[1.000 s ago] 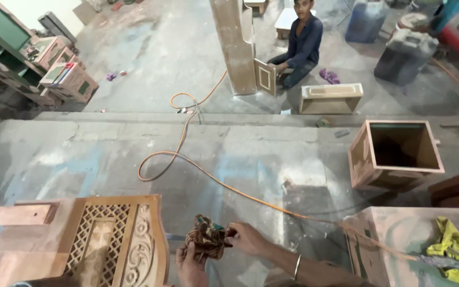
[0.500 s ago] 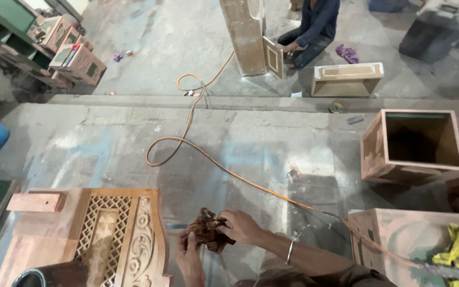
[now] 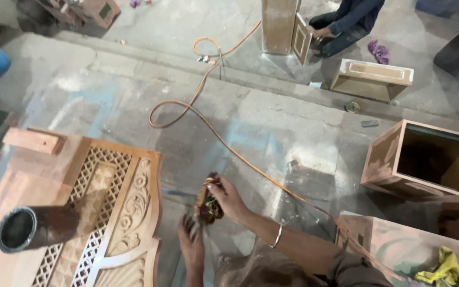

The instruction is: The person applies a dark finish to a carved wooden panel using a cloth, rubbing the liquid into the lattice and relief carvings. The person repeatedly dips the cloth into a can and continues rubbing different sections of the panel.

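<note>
A carved wooden panel with lattice fretwork lies at nine o'clock of the hands. The left hand pinches the lower end of a crumpled dark rag. The right hand curls closed over the rag's top, above the rough concrete floor, with a thin orange hose at twelve o'clock.

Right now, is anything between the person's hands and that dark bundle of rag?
Nothing visible. The right hand already grips the rag from the side, and the left hand touches its lower end. The orange hose runs past behind them, and the carved panel lies to the left, apart.
</note>
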